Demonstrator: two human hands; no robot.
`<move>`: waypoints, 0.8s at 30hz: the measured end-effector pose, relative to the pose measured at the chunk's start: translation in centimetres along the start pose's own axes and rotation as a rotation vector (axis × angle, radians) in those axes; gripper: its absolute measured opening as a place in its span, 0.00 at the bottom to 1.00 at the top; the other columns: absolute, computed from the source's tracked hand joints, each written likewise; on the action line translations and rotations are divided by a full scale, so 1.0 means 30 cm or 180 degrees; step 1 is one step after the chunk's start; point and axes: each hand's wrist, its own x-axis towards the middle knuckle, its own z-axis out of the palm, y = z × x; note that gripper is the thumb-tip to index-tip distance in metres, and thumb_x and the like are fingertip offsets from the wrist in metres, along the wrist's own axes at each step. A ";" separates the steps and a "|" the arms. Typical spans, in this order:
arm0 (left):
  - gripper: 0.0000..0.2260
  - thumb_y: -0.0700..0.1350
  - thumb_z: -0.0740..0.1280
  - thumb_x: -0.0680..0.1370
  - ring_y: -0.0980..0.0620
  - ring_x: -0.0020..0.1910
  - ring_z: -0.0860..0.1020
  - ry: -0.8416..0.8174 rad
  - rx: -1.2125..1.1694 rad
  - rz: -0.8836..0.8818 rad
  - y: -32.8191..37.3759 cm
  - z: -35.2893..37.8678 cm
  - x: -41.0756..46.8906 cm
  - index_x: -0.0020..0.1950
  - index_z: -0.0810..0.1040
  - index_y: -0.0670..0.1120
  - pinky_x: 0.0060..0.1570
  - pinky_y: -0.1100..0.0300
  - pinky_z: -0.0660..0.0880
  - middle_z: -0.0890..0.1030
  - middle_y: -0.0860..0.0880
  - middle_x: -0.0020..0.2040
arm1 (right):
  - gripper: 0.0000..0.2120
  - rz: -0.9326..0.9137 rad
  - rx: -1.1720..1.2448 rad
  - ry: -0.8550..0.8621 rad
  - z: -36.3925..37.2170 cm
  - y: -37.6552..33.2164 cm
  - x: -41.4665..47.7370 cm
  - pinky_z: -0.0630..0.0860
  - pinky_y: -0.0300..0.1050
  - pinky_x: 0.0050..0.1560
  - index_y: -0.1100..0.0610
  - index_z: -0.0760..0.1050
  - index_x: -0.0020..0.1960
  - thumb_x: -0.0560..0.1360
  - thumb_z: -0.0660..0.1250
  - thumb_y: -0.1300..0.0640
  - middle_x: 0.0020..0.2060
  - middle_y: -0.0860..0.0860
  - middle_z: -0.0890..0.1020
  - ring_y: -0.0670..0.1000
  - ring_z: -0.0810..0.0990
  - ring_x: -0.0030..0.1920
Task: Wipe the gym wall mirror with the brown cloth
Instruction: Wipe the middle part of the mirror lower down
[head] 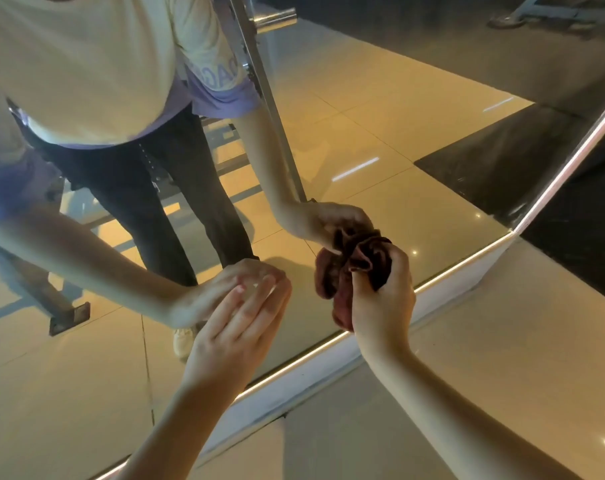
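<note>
One cloth (332, 275) — seemingly touching mirror (380, 140).

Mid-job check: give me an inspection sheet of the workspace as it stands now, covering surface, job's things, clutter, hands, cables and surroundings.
Surface: mirror, lower part in view, glossy, reflecting the person and the tiles.
Job's things: brown cloth, bunched up, held at the glass near its bottom edge.
Clutter: nothing seen.
Grippers: left hand open, straight fingers meeting their reflection on the glass; right hand grips the cloth.
Cables: nothing seen.
Surroundings: shiny beige tiled floor; white baseboard under the glass; a metal frame and a dark floor area show only as reflections.
</note>
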 end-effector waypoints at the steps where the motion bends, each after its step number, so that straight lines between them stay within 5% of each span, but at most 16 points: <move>1: 0.18 0.34 0.49 0.85 0.44 0.70 0.67 -0.0017 -0.0055 -0.0037 0.002 -0.004 0.004 0.73 0.67 0.38 0.74 0.50 0.55 0.68 0.43 0.71 | 0.17 -0.0061 0.0020 0.0023 -0.012 -0.008 0.017 0.74 0.28 0.55 0.56 0.72 0.65 0.78 0.68 0.64 0.61 0.51 0.78 0.47 0.76 0.62; 4: 0.18 0.34 0.50 0.84 0.44 0.69 0.68 -0.0063 -0.0142 -0.0116 0.011 -0.010 0.009 0.73 0.67 0.38 0.74 0.50 0.54 0.68 0.43 0.71 | 0.18 -0.0096 0.0085 0.0296 -0.046 -0.012 0.095 0.75 0.43 0.62 0.56 0.70 0.68 0.79 0.67 0.62 0.62 0.51 0.77 0.48 0.75 0.63; 10: 0.17 0.37 0.59 0.81 0.44 0.66 0.70 -0.0022 -0.0224 -0.0120 0.033 -0.011 0.028 0.71 0.70 0.39 0.73 0.50 0.56 0.70 0.43 0.69 | 0.20 -0.0164 -0.0203 -0.0039 -0.011 0.015 0.010 0.73 0.24 0.51 0.59 0.70 0.66 0.76 0.68 0.66 0.61 0.53 0.76 0.42 0.75 0.57; 15: 0.18 0.35 0.50 0.84 0.46 0.68 0.68 0.0204 -0.0273 -0.0058 0.043 -0.021 0.115 0.72 0.67 0.41 0.74 0.51 0.54 0.68 0.45 0.70 | 0.20 -0.0037 -0.0017 0.0286 -0.056 -0.005 0.089 0.75 0.34 0.57 0.56 0.69 0.67 0.77 0.69 0.62 0.59 0.49 0.78 0.48 0.77 0.61; 19: 0.26 0.34 0.55 0.82 0.45 0.75 0.58 0.0260 -0.0240 -0.0188 0.072 0.023 0.170 0.80 0.55 0.39 0.76 0.50 0.51 0.62 0.44 0.75 | 0.22 0.0290 0.0243 0.0493 -0.066 0.013 0.100 0.77 0.34 0.50 0.58 0.66 0.68 0.77 0.70 0.62 0.57 0.51 0.78 0.51 0.80 0.58; 24: 0.21 0.36 0.59 0.81 0.45 0.75 0.57 0.0211 -0.0103 -0.0189 0.087 0.014 0.169 0.75 0.65 0.40 0.77 0.49 0.50 0.66 0.44 0.74 | 0.19 -0.0249 0.0018 0.0233 -0.083 -0.009 0.105 0.73 0.24 0.53 0.58 0.72 0.66 0.77 0.70 0.61 0.54 0.46 0.79 0.41 0.78 0.55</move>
